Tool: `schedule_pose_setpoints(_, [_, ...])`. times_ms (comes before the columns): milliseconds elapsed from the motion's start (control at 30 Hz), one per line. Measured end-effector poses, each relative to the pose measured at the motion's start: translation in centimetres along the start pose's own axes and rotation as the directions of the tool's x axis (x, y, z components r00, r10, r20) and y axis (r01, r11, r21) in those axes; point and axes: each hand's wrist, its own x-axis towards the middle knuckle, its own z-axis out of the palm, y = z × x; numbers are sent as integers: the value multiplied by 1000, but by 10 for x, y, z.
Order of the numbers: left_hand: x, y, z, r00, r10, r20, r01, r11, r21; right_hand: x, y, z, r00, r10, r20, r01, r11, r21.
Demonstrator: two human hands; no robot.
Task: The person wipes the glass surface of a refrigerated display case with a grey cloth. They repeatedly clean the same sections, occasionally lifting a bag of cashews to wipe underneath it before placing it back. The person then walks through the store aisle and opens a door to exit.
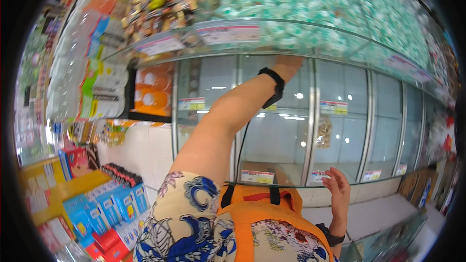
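My left arm reaches forward over a glass display case [276, 134]. The visible part of my left hand [289, 64] lies under the front of a glass shelf [291, 49] holding many green-and-white wrapped pieces [313, 0]; its fingers are hidden, so what it touches cannot be told. A black wristband [273, 83] is around that wrist. My right hand [339, 189] hangs at the lower right near the case's front edge, fingers loosely bent and apart, holding nothing. Another dark band [329, 235] circles the right wrist. A clear packet of light brown pieces [323, 133] shows behind the case's glass.
Metal strips divide the case front, which bears price tags [257, 176]. Shrink-wrapped bottles [105, 76] and orange-filled bottles [151, 94] stand at left. Blue boxes [105, 207] and red boxes [111, 245] sit at lower left. A low glass case [389, 236] stands at lower right.
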Motion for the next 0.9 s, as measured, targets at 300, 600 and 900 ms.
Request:
schedule_pose_setpoints(300, [-56, -67, -44, 999, 10, -36, 4, 931, 366, 3, -9, 11, 996, -34, 85, 38, 998, -49])
schedule_pose_setpoints(600, [-237, -152, -164, 929, -348, -128, 365, 798, 480, 16, -1, 31, 982, 9, 190, 13, 994, -112])
schedule_pose_setpoints(900, [-134, -264, -95, 891, -448, -78, 452, 856, 249, 11, -20, 37, 990, 7, 139, 14, 988, -151])
